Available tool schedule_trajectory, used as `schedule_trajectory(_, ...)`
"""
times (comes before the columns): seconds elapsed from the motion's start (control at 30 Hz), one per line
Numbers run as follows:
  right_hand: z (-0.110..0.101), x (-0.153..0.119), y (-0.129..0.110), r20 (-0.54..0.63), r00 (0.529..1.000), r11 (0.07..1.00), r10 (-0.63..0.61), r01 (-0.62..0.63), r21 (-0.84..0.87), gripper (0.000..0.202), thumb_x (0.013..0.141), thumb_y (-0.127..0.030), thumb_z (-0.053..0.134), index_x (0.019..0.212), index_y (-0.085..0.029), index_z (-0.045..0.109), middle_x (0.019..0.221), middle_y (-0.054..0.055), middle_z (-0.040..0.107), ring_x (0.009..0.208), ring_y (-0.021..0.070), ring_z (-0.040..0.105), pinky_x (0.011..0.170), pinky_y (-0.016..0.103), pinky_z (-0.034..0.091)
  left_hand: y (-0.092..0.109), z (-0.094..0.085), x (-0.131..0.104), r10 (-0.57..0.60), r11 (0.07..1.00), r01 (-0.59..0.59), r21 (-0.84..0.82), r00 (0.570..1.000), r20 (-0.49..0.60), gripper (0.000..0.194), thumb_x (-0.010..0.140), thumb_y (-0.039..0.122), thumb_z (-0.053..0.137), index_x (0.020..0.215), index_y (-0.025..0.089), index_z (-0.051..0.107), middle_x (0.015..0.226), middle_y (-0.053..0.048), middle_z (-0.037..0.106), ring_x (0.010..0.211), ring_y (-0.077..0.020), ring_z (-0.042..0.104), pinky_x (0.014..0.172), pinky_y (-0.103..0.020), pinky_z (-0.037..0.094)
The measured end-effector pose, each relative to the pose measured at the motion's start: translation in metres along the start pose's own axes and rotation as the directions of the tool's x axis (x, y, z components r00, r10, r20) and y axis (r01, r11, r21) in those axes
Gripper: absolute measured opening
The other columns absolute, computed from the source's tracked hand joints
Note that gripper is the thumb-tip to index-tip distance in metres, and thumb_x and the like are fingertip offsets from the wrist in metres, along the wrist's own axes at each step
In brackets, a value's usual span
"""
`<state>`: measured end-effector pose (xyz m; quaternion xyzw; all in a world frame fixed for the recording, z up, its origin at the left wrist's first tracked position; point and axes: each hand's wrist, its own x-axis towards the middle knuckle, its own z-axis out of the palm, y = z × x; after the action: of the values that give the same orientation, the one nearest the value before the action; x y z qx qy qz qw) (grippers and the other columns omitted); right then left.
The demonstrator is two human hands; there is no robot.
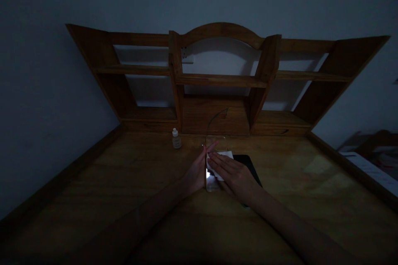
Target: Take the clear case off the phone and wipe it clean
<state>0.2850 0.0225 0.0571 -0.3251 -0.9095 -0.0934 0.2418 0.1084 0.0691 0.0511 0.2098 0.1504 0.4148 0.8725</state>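
A phone (212, 184) with a glossy surface catches a bright reflection in front of me. My left hand (196, 174) grips it along its left edge, with the thumb and fingers reaching toward its far end. Pressed flat on the phone is a white wipe (226, 154), held under the fingers of my right hand (233, 173). The wipe and right hand cover much of the phone. A clear phone case (217, 140) lies just behind them, partly hidden. Beneath and to the right of my right hand is a flat black object (247, 161), its kind unclear.
A small bottle with a white cap (176, 139) stands upright on the wooden desk (124, 182), left of my hands. A wooden shelf unit (217, 79) rises along the desk's back edge. Raised side rails border the desk. The room is dim.
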Motion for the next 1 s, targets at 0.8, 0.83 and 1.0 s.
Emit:
schedule_trajectory(0.8,0.003,-0.001,-0.003,-0.182,0.976,0.971,0.118,-0.075,0.228,0.07,0.093,-0.008,0.047,0.16,-0.022,0.032,0.16,0.011,0.042,0.147,0.023,0.043,0.116,0.045,0.047,-0.002,0.005,-0.006,-0.082,0.996,0.08,0.042,0.996,0.029,0.052,0.103,0.05,0.045,0.151,0.029,0.048,0.112,-0.008,0.069,0.099,-0.0203,0.069,0.092,-0.037,0.053)
schedule_trajectory(0.83,0.004,0.0,-0.003,-0.181,0.978,0.975,0.099,-0.059,0.213,0.069,0.093,-0.009,0.047,0.16,-0.021,0.033,0.161,0.012,0.042,0.148,0.0235,0.042,0.116,0.046,0.047,-0.002,0.005,-0.006,-0.098,0.994,0.097,0.047,0.995,0.026,0.053,0.103,0.051,0.045,0.151,0.03,0.048,0.114,-0.007,0.069,0.099,-0.0206,0.069,0.092,-0.038,0.053)
schedule_trajectory(1.0,0.002,0.001,-0.003,-0.165,0.985,0.985,0.055,-0.026,0.171,0.068,0.094,-0.01,0.047,0.16,-0.019,0.032,0.16,0.013,0.043,0.148,0.024,0.041,0.115,0.047,0.048,-0.001,-0.001,-0.006,-0.127,0.991,0.126,0.048,0.992,0.019,0.054,0.102,0.055,0.045,0.149,0.03,0.05,0.121,-0.008,0.067,0.104,-0.0213,0.068,0.093,-0.041,0.054)
